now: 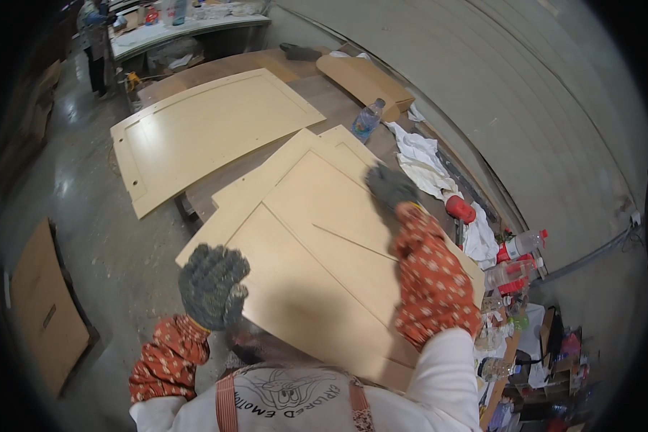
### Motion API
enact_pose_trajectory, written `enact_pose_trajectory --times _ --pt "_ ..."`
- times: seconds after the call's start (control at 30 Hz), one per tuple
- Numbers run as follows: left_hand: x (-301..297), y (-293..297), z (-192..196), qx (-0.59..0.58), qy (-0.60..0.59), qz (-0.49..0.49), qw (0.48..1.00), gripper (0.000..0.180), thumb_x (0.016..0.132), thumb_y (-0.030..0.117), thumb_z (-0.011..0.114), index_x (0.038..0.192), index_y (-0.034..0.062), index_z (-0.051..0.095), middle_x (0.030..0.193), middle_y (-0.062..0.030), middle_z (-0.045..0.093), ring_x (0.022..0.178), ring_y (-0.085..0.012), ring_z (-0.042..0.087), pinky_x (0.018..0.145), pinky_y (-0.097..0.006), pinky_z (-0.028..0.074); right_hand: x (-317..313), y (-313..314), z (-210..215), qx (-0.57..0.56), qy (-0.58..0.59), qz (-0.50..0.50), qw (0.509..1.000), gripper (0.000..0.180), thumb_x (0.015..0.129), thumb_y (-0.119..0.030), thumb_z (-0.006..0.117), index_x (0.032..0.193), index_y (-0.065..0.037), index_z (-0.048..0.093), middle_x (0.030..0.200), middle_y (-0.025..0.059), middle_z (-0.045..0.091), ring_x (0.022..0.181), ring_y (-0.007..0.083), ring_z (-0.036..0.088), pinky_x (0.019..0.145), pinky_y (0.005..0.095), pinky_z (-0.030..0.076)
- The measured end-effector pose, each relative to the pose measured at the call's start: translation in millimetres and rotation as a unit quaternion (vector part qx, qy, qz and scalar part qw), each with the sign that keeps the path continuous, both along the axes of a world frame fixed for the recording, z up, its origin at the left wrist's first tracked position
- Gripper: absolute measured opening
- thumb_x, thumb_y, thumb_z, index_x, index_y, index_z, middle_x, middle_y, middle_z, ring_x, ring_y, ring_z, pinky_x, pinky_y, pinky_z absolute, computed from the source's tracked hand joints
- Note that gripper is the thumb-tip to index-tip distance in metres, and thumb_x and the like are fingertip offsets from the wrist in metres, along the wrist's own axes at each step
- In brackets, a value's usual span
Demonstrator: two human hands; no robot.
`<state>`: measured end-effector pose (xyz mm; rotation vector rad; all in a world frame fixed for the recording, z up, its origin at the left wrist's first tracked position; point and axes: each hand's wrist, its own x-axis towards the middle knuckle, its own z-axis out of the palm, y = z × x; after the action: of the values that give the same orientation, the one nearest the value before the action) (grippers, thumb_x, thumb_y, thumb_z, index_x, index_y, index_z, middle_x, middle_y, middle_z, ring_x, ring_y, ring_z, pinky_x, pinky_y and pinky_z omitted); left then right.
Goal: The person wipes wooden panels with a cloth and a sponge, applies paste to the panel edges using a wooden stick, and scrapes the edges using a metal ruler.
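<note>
Cream flat panels [302, 237] with narrow grooves lie overlapped on the table in front of me. My left hand [213, 286], in a dark grey knitted glove, is closed at the near left edge of the top panel, fingers curled. My right hand [394, 187], in a matching glove, grips the panel's right edge further away; its fingertips are partly blurred. Orange patterned sleeve covers [437, 277] reach over both forearms. Another cream panel [216, 129], with small holes near its left end, lies just beyond on the far left.
A plastic bottle [368, 119], white cloths [419, 158] and a red object [460, 209] line the table's right side. Several bottles [511, 273] stand nearer. A cardboard piece [363, 81] lies at the back. Cardboard [48, 309] leans on the left. A person [93, 43] stands far left.
</note>
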<state>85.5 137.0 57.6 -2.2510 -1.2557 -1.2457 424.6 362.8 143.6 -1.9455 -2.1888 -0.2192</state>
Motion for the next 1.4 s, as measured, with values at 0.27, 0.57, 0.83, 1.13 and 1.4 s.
enact_pose_trajectory --times 0.27,0.57,0.83,1.13,1.4 --pt "-2 -10 -14 -0.030 0.005 -0.020 0.999 0.035 0.092 0.027 0.042 0.105 0.0057 0.067 0.116 -0.0114 0.062 0.118 -0.0308 0.051 0.107 -0.049 0.029 -181 43 -24 0.145 -0.076 0.206 0.965 0.021 0.081 -0.027 0.054 0.089 -0.011 0.066 0.089 0.0126 0.066 0.088 0.0308 0.064 0.070 0.0473 0.050" --pt "-12 -7 -1 -0.048 0.048 0.020 0.997 0.038 0.094 0.023 0.035 0.110 0.0030 0.064 0.118 -0.0136 0.061 0.122 -0.0301 0.049 0.108 -0.048 0.027 4 -53 -7 0.100 -0.141 0.252 0.952 0.037 0.088 -0.034 0.053 0.120 -0.017 0.057 0.112 0.0131 0.053 0.102 0.0319 0.052 0.084 0.0480 0.039" --pt "-16 -4 1 -0.044 0.003 0.027 0.999 0.031 0.093 0.018 0.042 0.107 0.0025 0.065 0.113 -0.0133 0.063 0.116 -0.0316 0.052 0.107 -0.049 0.029 168 -166 19 -0.054 -0.261 -0.004 0.964 0.042 0.088 -0.043 0.049 0.123 -0.021 0.055 0.114 0.0155 0.052 0.101 0.0340 0.050 0.081 0.0456 0.040" --pt "-5 -10 12 -0.065 -0.046 0.020 0.997 0.024 0.090 0.015 0.048 0.100 0.0046 0.067 0.106 -0.0117 0.066 0.111 -0.0313 0.055 0.105 -0.048 0.031 76 -88 -15 0.128 -0.151 0.169 0.966 0.042 0.089 -0.042 0.049 0.124 -0.020 0.057 0.123 0.0183 0.051 0.110 0.0360 0.048 0.092 0.0508 0.035" --pt "-8 -9 1 -0.060 -0.014 0.035 0.997 0.026 0.088 0.020 0.048 0.099 0.0080 0.068 0.109 -0.0087 0.064 0.112 -0.0278 0.054 0.104 -0.048 0.032 -83 7 -28 0.171 -0.083 0.221 0.957 0.034 0.086 -0.040 0.050 0.110 -0.017 0.056 0.099 0.0111 0.054 0.092 0.0306 0.052 0.073 0.0487 0.040"
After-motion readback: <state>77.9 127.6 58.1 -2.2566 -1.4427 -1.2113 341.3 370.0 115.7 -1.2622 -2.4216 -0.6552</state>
